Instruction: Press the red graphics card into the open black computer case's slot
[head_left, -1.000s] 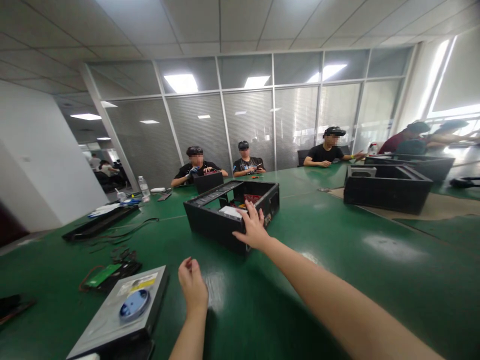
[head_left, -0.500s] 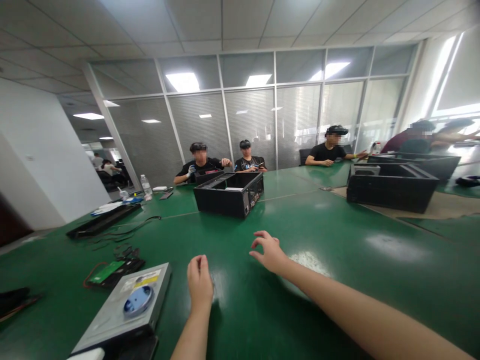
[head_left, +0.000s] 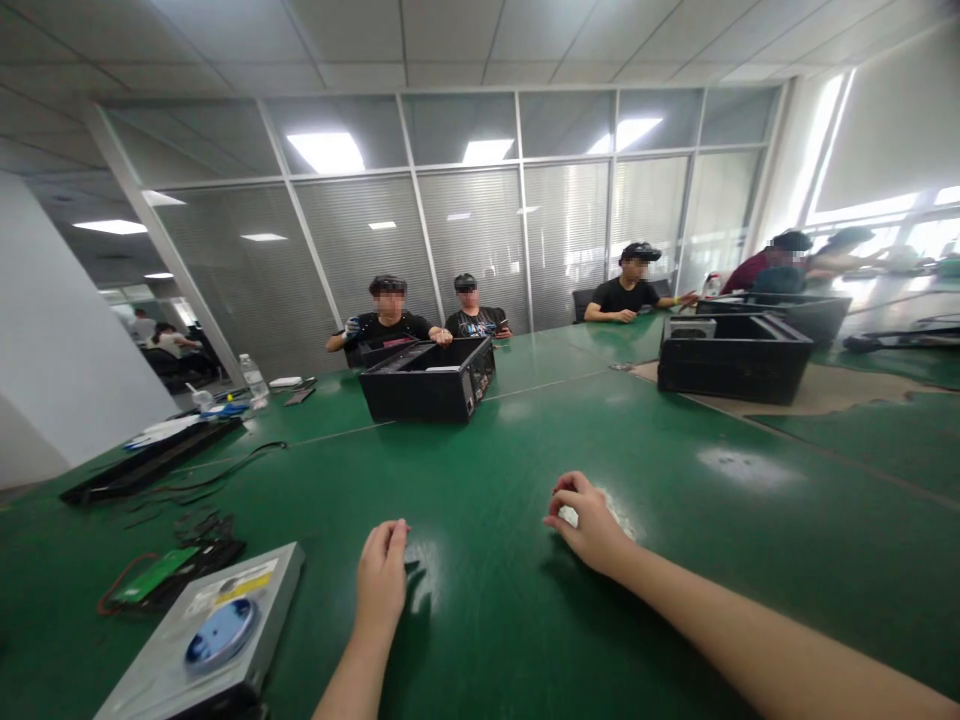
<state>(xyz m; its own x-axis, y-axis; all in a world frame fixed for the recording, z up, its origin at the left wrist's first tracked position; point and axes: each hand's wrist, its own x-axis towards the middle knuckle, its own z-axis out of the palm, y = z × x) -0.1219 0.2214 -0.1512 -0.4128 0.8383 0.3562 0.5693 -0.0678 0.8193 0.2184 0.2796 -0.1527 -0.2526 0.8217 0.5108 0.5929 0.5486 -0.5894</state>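
Observation:
My left hand (head_left: 384, 568) hovers over the green table (head_left: 480, 620), right of a silver optical drive (head_left: 259, 590). Its fingers are pressed together, and whatever may lie between them is hidden. A round shiny blue disc-like piece (head_left: 221, 632) rests on top of the drive. Further right, my right hand (head_left: 592, 525) is held above the tabletop with fingers curled toward the thumb in a ring. Bright table glare shows through that ring, and I see nothing held there.
Beyond my hands stands an open black computer case (head_left: 416, 395); another case (head_left: 731, 370) sits at right on brown cardboard (head_left: 832, 388). A green circuit board (head_left: 161, 575), a long black panel (head_left: 150, 462) and a bottle (head_left: 253, 378) lie left. Several people sit across the table.
My right hand has moved right and its spread fingers have curled in. My left hand has shifted slightly left in view. The view has turned right; a seated person opposite has raised one hand.

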